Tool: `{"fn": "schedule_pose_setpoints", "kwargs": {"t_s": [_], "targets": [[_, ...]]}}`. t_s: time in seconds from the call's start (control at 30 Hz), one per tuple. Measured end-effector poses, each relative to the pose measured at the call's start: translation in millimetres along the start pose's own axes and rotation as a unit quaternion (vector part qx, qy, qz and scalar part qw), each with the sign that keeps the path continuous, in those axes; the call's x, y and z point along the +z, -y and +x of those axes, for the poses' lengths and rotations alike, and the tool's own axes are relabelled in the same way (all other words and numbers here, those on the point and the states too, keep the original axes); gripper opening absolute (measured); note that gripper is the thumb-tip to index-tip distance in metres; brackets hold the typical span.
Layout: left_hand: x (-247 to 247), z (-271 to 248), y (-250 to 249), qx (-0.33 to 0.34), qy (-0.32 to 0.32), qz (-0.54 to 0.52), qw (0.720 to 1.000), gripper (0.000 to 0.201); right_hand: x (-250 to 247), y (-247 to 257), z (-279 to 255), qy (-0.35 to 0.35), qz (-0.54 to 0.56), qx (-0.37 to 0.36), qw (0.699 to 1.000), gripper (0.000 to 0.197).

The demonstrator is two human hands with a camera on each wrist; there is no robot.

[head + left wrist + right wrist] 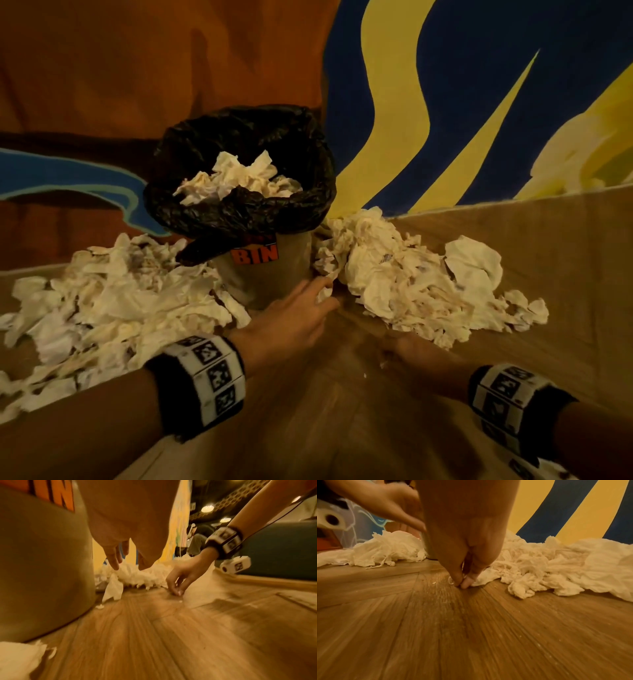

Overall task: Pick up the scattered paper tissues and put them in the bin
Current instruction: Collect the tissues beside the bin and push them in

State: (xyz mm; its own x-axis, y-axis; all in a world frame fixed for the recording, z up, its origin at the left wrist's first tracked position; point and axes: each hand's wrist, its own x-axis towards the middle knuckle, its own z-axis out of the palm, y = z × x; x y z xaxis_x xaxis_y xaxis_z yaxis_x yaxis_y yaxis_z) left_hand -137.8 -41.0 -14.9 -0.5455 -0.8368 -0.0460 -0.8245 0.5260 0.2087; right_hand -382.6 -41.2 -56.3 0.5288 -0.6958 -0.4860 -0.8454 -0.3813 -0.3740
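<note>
Half the bin (260, 274) behind tissue heaps (120, 308).

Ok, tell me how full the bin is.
Nearly full. Crumpled tissues are heaped to about the rim of the bin, level with its black liner.

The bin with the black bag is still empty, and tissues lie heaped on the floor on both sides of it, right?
Not quite. The bin is not empty: the head view shows crumpled tissues already lying inside its black bag. The rest holds: tissue heaps lie on the floor at its left and right.
</note>
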Motion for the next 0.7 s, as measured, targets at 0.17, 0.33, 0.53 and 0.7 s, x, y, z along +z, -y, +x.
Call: {"fn": "schedule_pose_setpoints", "kwargs": {"t_s": [0.17, 0.33, 0.53, 0.7], "targets": [[33.5, 39.7, 14.1, -0.087, 0.077, -0.035, 0.993, 0.065, 14.1, -18.3, 6.6, -0.031, 0.018, -0.035, 0.999, 0.018], [53.2, 46.7, 28.1, -0.111, 0.091, -0.023, 0.989, 0.065, 16.3, -21.3, 4.4, -0.044, 0.052, -0.052, 0.996, 0.023], [69.5, 10.9, 22.0, -0.121, 0.079, 0.042, 0.989, 0.053, 16.2, -24.0, 5.6, -0.048, 0.056, -0.064, 0.995, 0.023], [61.9, -18.6, 18.8, -0.103, 0.136, -0.024, 0.985, 0.043, 4.0, -14.0, 3.1, -0.03, 0.03, -0.066, 0.997, 0.023]]}}
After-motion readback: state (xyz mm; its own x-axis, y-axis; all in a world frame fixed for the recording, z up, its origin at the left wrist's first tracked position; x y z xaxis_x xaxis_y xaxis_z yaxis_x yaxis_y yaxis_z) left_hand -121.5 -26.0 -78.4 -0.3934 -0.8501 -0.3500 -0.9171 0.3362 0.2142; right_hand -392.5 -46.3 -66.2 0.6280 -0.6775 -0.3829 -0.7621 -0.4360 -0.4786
